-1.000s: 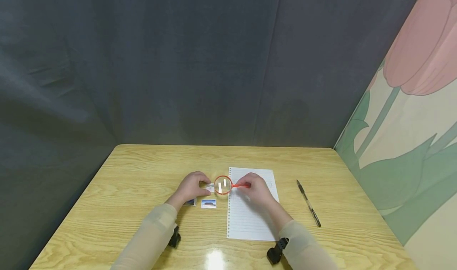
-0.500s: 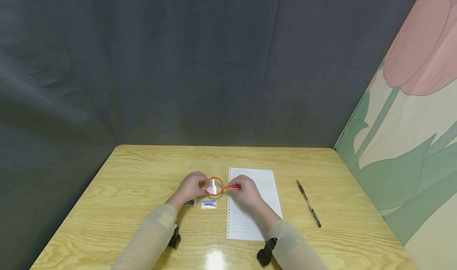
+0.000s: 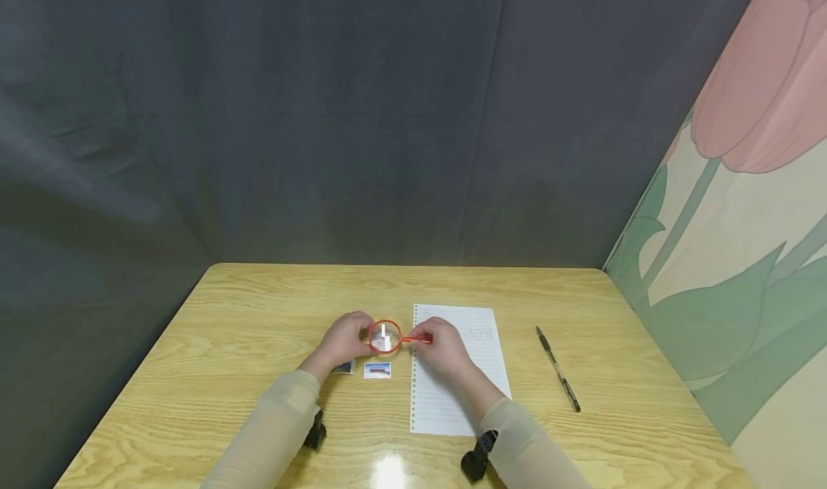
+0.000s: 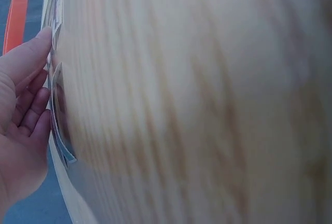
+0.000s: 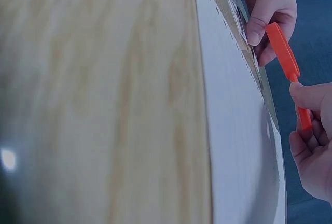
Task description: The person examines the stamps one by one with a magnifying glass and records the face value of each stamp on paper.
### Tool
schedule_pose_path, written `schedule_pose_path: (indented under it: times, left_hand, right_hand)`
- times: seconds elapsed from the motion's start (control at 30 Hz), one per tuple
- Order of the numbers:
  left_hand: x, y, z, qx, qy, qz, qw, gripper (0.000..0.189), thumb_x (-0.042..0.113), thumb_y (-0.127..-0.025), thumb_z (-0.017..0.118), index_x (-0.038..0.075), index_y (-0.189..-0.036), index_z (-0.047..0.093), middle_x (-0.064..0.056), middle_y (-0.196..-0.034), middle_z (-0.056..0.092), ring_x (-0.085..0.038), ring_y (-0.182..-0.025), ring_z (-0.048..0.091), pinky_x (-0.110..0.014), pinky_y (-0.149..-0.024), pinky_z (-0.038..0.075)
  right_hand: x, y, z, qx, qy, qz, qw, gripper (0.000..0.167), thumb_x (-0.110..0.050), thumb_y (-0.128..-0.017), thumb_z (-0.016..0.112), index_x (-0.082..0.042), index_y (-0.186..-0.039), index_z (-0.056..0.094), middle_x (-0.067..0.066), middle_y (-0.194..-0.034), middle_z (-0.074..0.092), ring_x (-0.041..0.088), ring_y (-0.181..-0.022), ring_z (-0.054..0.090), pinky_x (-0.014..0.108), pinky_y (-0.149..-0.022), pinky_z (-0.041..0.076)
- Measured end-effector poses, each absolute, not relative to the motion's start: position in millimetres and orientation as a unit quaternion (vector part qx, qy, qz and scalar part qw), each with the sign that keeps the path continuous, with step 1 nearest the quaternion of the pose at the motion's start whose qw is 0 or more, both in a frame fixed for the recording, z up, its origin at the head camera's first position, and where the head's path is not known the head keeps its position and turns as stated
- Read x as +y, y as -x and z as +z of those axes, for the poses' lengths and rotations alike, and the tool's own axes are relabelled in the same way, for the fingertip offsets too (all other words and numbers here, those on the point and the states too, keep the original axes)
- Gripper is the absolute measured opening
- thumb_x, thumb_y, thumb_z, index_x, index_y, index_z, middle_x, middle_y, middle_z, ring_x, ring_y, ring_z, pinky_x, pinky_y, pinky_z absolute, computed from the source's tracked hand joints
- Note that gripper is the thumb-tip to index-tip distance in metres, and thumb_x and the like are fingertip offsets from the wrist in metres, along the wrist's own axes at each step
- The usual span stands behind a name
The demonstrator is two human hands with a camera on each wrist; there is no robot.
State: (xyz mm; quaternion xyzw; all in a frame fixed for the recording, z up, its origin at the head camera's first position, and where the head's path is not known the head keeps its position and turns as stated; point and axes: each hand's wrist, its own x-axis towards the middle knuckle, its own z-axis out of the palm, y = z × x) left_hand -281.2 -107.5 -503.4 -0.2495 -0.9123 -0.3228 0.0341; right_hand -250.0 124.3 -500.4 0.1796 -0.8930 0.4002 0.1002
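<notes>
My right hand [image 3: 441, 345] pinches the thin handle of a red magnifying glass [image 3: 385, 337] between thumb and fingers. Its round lens hovers over a small pale stamp-like picture, seen through the glass with white glare across it. My left hand [image 3: 345, 337] rests at the left of that picture, thumb and forefinger by its edges. In the left wrist view the thumb [image 4: 37, 47] reaches down to the table while the other fingers bend loosely. Nearer the body lie a small blue-and-red picture stamp [image 3: 377, 370] and a dark one [image 3: 347, 368], partly covered by the left hand.
Under the right forearm lies a lined, hole-punched sheet [image 3: 436, 413] with outlined writing near its top. A black pen [image 3: 558, 369] lies to its right on the wooden table [image 3: 271, 288]. A dark curtain [image 3: 362, 115] hangs behind, and a tulip-painted wall [image 3: 743, 259] stands at the right.
My right hand has moved left with the magnifying glass, bringing the lens over the small picture and uncovering the sheet's writing. The left hand has stayed in place.
</notes>
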Motion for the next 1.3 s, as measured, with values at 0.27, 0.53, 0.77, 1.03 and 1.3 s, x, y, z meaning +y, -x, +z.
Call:
schedule_pose_path:
  times: [0.27, 0.53, 0.77, 1.03, 1.3]
  left_hand:
    - [-110.6, 285.2, -504.2, -0.911, 0.271, -0.31, 0.035, 0.032, 0.012, -0.065, 0.093, 0.011, -0.085, 0.068, -0.003, -0.099, 0.067, -0.023, -0.096, 0.062, -0.041, -0.089, 0.052]
    - [-114.3, 287.2, -502.2, -0.908, 0.282, -0.311, 0.017, 0.033, 0.015, -0.067, 0.093, 0.012, -0.089, 0.068, -0.001, -0.1, 0.066, -0.02, -0.093, 0.06, -0.039, -0.085, 0.052]
    - [-114.8, 286.9, -501.4, -0.907, 0.282, -0.313, 0.013, 0.033, 0.015, -0.067, 0.092, 0.012, -0.09, 0.068, -0.002, -0.102, 0.067, -0.021, -0.095, 0.061, -0.04, -0.088, 0.052]
    - [-114.9, 285.4, -500.0, -0.908, 0.281, -0.311, 0.016, 0.033, 0.014, -0.067, 0.092, 0.012, -0.089, 0.068, -0.002, -0.101, 0.067, -0.021, -0.095, 0.061, -0.04, -0.087, 0.052]
    - [-114.3, 285.2, -500.5, -0.911, 0.276, -0.307, 0.014, 0.033, 0.013, -0.067, 0.092, 0.012, -0.089, 0.068, -0.001, -0.101, 0.066, -0.02, -0.094, 0.061, -0.039, -0.086, 0.052]
  right_hand:
    - [121.8, 250.0, -500.4, -0.891, -0.176, 0.408, 0.098, 0.009, -0.003, -0.079, 0.081, -0.009, -0.082, 0.074, -0.002, -0.084, 0.063, 0.013, -0.08, 0.059, 0.029, -0.073, 0.052]
    - [120.4, 250.7, -498.1, -0.898, -0.177, 0.393, 0.092, 0.008, -0.006, -0.08, 0.081, -0.01, -0.083, 0.075, -0.004, -0.083, 0.062, 0.012, -0.079, 0.057, 0.028, -0.071, 0.05]
    - [120.1, 251.8, -498.0, -0.898, -0.186, 0.389, 0.093, 0.009, -0.005, -0.079, 0.081, -0.01, -0.083, 0.075, -0.004, -0.082, 0.062, 0.011, -0.078, 0.056, 0.028, -0.07, 0.05]
    - [119.9, 253.2, -499.5, -0.898, -0.183, 0.388, 0.092, 0.009, -0.004, -0.079, 0.081, -0.01, -0.082, 0.075, -0.004, -0.081, 0.062, 0.011, -0.078, 0.056, 0.028, -0.07, 0.05]
    - [119.4, 252.1, -498.8, -0.901, -0.171, 0.391, 0.08, 0.007, -0.006, -0.081, 0.08, -0.01, -0.083, 0.074, -0.003, -0.083, 0.062, 0.011, -0.078, 0.055, 0.028, -0.071, 0.05]
